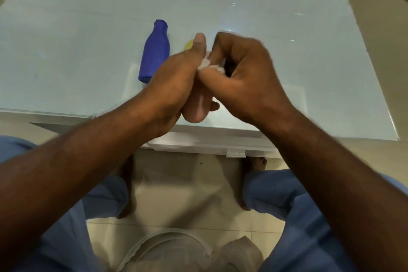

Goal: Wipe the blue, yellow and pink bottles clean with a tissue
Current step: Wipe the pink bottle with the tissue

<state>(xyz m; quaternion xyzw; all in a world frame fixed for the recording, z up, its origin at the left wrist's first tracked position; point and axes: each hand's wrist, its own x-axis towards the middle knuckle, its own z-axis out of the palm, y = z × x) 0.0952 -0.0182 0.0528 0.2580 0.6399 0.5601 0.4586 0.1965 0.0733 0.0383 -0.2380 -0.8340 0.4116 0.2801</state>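
A blue bottle lies on its side on the white glass table, left of my hands. Just a sliver of the yellow bottle shows behind my left thumb. My left hand grips the pink bottle above the table's near edge; only its lower end shows below my fingers. My right hand holds a crumpled white tissue and presses it against the upper part of the pink bottle. The rest of that bottle is hidden by both hands.
The table's near edge runs across the middle of the view, with a white fitting under it. Below are a tiled floor, my blue trouser legs and bare feet, and a round white container at the bottom.
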